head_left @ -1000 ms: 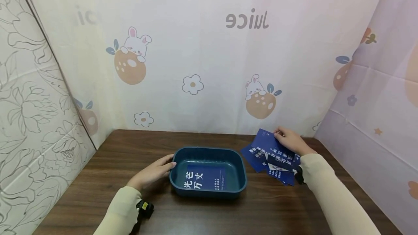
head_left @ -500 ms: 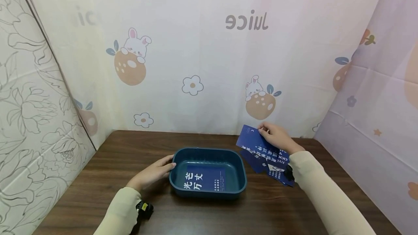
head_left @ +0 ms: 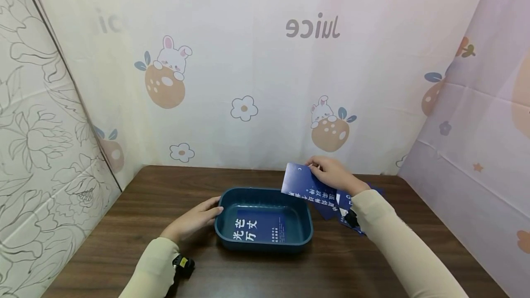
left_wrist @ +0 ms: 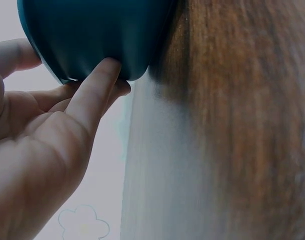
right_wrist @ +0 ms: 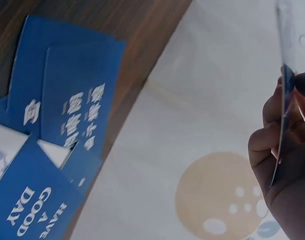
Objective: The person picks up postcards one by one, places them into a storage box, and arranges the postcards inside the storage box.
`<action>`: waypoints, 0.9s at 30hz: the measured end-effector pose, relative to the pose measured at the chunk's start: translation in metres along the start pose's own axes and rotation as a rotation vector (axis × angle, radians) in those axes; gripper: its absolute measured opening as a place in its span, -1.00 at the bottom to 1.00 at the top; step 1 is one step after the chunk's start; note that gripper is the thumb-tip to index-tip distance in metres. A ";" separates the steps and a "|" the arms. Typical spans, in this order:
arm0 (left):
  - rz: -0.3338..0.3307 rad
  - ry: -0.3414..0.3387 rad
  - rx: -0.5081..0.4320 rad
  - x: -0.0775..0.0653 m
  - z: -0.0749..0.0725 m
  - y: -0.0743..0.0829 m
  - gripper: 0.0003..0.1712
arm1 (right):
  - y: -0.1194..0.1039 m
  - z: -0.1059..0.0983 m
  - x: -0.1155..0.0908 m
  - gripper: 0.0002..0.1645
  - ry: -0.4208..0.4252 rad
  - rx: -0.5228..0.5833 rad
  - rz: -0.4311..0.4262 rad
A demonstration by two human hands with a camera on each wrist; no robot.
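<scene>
My left hand [head_left: 194, 219] grips the left end of a dark teal plastic basin [head_left: 265, 244], thumb at the rim and fingers against the outer wall, as the left wrist view also shows. Flat inside the basin lies a blue card [head_left: 262, 226] with white Chinese lettering. Between thumb and fingers my right hand [head_left: 334, 176] pinches another blue card [head_left: 305, 182] by its far edge, raised near the basin's back right corner. In the right wrist view this card appears edge-on. Several loose blue cards [right_wrist: 67, 95] overlap on the table beneath and beside the right forearm, partly hidden in the head view.
The brown wood-grain table [head_left: 256, 272] ends at a pale printed curtain [head_left: 248, 68] behind it. Curtains also close off both sides. Black wrist cameras are strapped on both wrists, the left one [head_left: 185, 265] just above the table.
My right hand has lifted a card from the loose pile and carried it leftward to the basin's back right corner. The left hand and basin have stayed in place.
</scene>
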State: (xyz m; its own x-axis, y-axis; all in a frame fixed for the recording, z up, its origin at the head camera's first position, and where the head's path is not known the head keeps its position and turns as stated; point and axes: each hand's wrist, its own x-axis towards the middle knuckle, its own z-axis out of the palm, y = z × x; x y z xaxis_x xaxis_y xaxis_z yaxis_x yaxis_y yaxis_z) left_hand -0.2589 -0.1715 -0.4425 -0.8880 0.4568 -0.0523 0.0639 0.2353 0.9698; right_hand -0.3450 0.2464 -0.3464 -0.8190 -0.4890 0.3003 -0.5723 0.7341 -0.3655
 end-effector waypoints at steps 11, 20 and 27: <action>-0.004 0.006 0.001 0.001 -0.003 -0.001 -0.26 | -0.035 0.007 0.015 -0.65 -0.105 0.066 0.005; 0.033 -0.023 0.004 0.000 -0.003 0.004 -0.32 | -0.058 0.019 0.029 -0.65 -0.174 0.109 -0.053; 0.038 -0.030 0.001 0.000 -0.003 0.002 -0.31 | -0.070 0.030 0.034 -0.64 -0.221 0.096 -0.116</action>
State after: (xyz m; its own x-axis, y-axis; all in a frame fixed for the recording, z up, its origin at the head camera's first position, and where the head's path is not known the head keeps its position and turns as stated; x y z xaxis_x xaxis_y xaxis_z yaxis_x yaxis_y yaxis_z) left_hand -0.2601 -0.1737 -0.4397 -0.8706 0.4915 -0.0224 0.0983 0.2182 0.9709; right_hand -0.3335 0.1642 -0.3368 -0.7309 -0.6659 0.1495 -0.6556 0.6243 -0.4247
